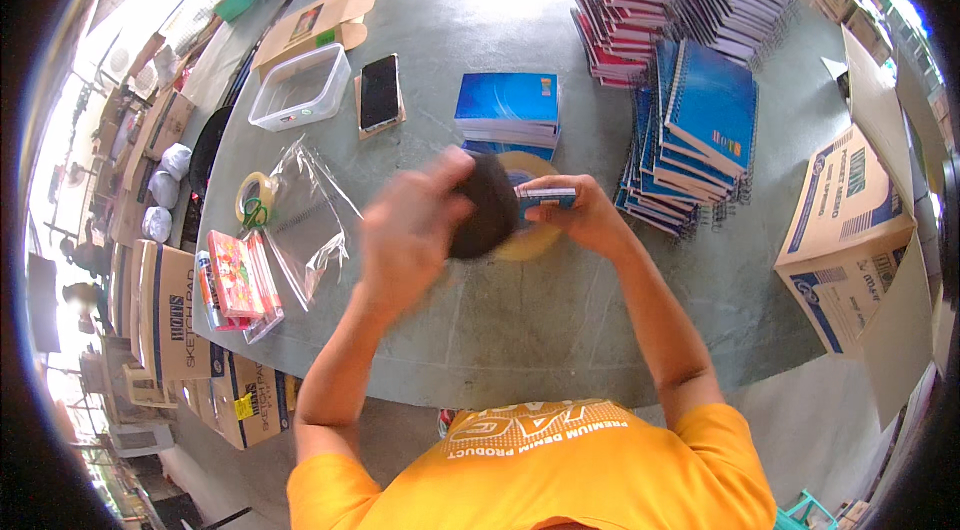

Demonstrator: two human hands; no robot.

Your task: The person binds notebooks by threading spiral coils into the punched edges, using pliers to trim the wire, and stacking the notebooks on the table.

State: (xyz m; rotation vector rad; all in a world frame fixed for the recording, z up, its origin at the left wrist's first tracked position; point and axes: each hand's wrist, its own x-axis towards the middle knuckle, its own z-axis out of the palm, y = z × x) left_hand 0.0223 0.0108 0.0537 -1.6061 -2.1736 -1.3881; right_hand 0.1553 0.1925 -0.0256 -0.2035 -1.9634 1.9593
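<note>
My left hand (pixel 408 230), smeared by motion, curls its fingers around a dark rounded piece (pixel 484 208) at the middle of the table. Right against that piece is a yellowish clear tape roll (pixel 530 242); blur hides how the two join. My right hand (pixel 580 218) pinches a small blue-covered notebook (pixel 546 197), seen edge-on, in front of the roll. Just beyond both hands stands a short stack of blue notebooks (pixel 507 98) with white page edges.
Blue spiral notebooks (pixel 708 100) pile up at right, behind them red (pixel 620 5) and black notebook stacks (pixel 730 0). An open carton (pixel 845 195) is at the right edge. At left are a phone (pixel 379 92), clear tub (pixel 302 88), plastic wrap (pixel 305 210), scissors (pixel 256 213) and red packs (pixel 236 275).
</note>
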